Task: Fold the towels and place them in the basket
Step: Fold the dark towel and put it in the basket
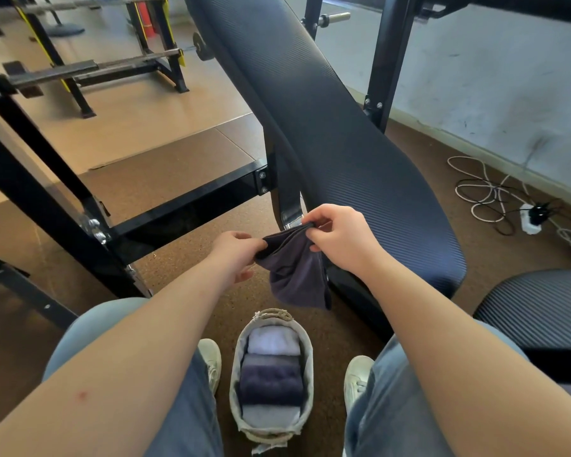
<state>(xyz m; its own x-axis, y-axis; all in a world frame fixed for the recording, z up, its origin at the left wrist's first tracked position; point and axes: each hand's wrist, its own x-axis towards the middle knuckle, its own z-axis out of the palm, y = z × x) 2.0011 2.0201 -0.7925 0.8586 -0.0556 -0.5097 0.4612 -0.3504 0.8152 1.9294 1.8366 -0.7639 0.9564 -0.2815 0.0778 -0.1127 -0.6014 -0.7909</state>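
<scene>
A dark grey towel point(295, 275) hangs in the air in front of me, bunched and unfolded. My left hand point(236, 255) pinches its upper left corner and my right hand point(338, 239) pinches its upper right corner. Directly below, on the floor between my feet, stands an oval grey basket point(237, 367) with rope handles. It holds several rolled towels in a row: a white one point(273, 341) at the far end, dark purple ones in the middle, a pale grey one nearest me.
A long black padded bench point(327, 127) slopes away just beyond my hands. Its black steel frame point(185, 209) crosses on the left. Another padded seat point(541, 308) is at the right. Cables and a power strip point(531, 219) lie on the brown floor near the wall.
</scene>
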